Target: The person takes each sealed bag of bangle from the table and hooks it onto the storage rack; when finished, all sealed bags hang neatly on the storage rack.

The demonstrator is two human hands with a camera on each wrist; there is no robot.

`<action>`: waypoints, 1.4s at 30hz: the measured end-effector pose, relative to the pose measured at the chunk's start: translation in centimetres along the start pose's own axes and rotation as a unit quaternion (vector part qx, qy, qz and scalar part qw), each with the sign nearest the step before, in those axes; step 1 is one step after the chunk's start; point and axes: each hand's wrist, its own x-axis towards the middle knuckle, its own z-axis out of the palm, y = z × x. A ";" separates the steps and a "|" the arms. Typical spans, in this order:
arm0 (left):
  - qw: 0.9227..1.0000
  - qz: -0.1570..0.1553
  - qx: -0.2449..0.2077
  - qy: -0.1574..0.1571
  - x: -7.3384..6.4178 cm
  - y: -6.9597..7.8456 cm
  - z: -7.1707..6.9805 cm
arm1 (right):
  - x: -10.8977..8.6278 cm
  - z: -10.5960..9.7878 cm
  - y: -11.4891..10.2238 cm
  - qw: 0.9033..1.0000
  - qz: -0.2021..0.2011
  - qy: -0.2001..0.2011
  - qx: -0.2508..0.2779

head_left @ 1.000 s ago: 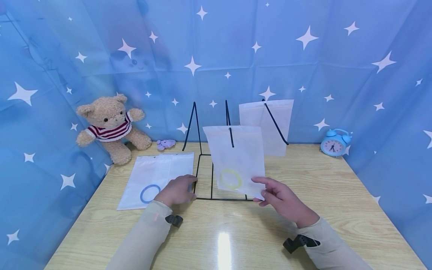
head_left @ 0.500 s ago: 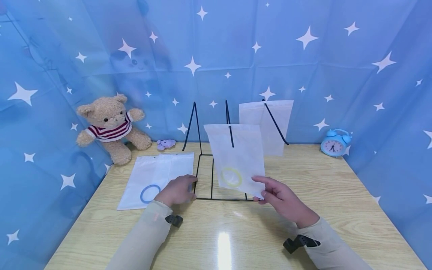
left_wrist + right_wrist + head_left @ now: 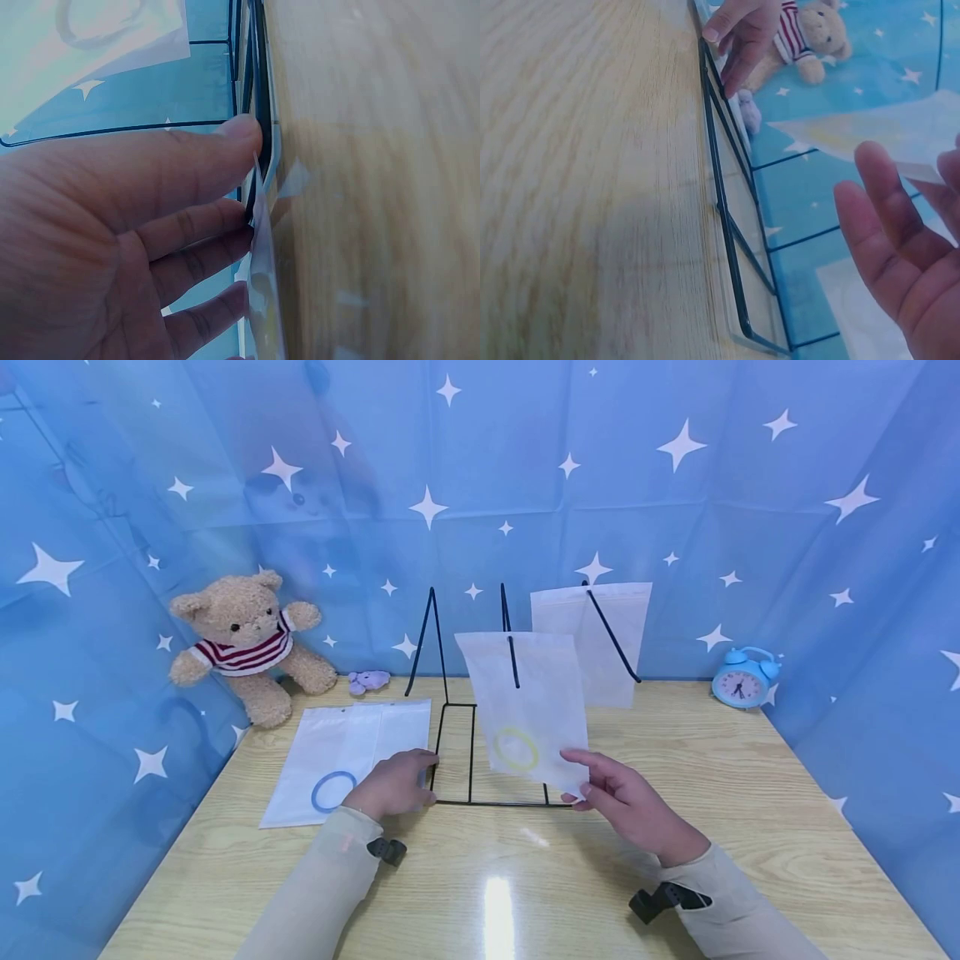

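Observation:
A black wire display rack (image 3: 495, 804) with three upright hooks stands mid-table. My left hand (image 3: 395, 783) grips the front left corner of its base, thumb and fingertips on the wire in the left wrist view. On the middle hook hangs a white zip bag (image 3: 536, 710) with a yellow ring shape low on it. My right hand (image 3: 626, 800) pinches this bag's lower right corner, which is drawn a little forward. Another white bag (image 3: 611, 635) hangs on the right hook. The left hook bears nothing.
White bags (image 3: 300, 777), the nearer one with a blue ring shape, lie flat left of the rack, partly behind my left hand. A teddy bear (image 3: 240, 635) and a small purple toy (image 3: 369, 682) sit at the back left, a blue alarm clock (image 3: 742, 681) at the back right.
The bag with the yellow ring shape has slid slightly back along the middle hook and its lower edge has shifted right and up. Both hands have stayed almost where they were.

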 end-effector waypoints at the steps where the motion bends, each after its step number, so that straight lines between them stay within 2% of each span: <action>1: 1.000 0.000 0.000 0.000 0.0 0.0 0.0 | 0.0 0.0 0.0 1.000 0.000 0.000 0.001; 20: 1.000 -0.002 -0.001 0.000 -0.1 0.2 -0.1 | 0.0 -0.1 0.0 1.000 0.006 0.010 0.010; 26: 1.000 0.000 0.004 0.000 -0.2 0.2 -0.1 | 0.0 -0.2 0.1 1.000 -0.007 0.010 0.007; 31: 1.000 -0.002 0.002 -0.001 -0.2 0.3 -0.1 | 0.1 -0.2 0.0 0.999 -0.009 0.030 -0.006; 42: 1.000 -0.006 -0.001 -0.004 -0.1 0.2 -0.2 | 0.7 0.1 0.4 0.994 0.023 0.097 -0.032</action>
